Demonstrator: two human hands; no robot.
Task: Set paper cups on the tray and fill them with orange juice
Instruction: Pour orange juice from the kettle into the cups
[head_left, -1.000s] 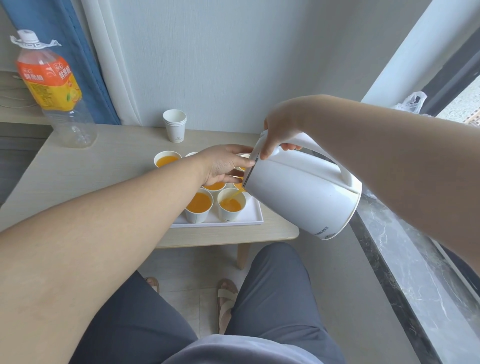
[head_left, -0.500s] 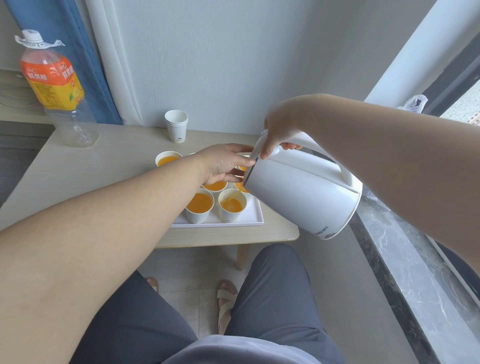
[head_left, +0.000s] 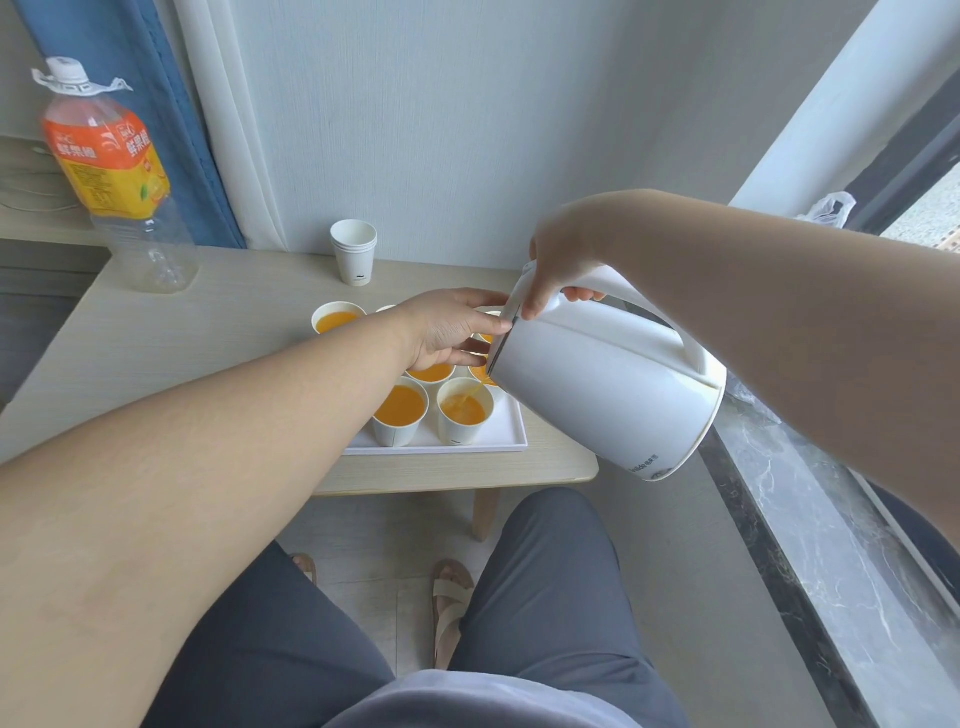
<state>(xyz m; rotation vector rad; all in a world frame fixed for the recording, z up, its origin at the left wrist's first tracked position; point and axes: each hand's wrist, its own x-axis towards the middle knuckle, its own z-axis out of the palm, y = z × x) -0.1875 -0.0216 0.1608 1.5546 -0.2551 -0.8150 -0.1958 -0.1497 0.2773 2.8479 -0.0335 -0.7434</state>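
Note:
A white tray on the wooden table holds several paper cups filled with orange juice. My right hand grips the handle of a white kettle, tilted down to the left. A thin orange stream runs from its spout into the front right cup. Beside it stands a full cup. My left hand lies with straight fingers against the kettle's lid edge, above the cups behind. Another full cup shows at the back left.
A stack of empty paper cups stands near the wall. A large, nearly empty juice bottle is at the table's back left corner. A dark marble sill runs along the right. My legs and sandalled feet are below the table.
The orange stream into the front right cup, seen one second ago, had stopped half a second ago and runs again now. Both hands hold almost the same places.

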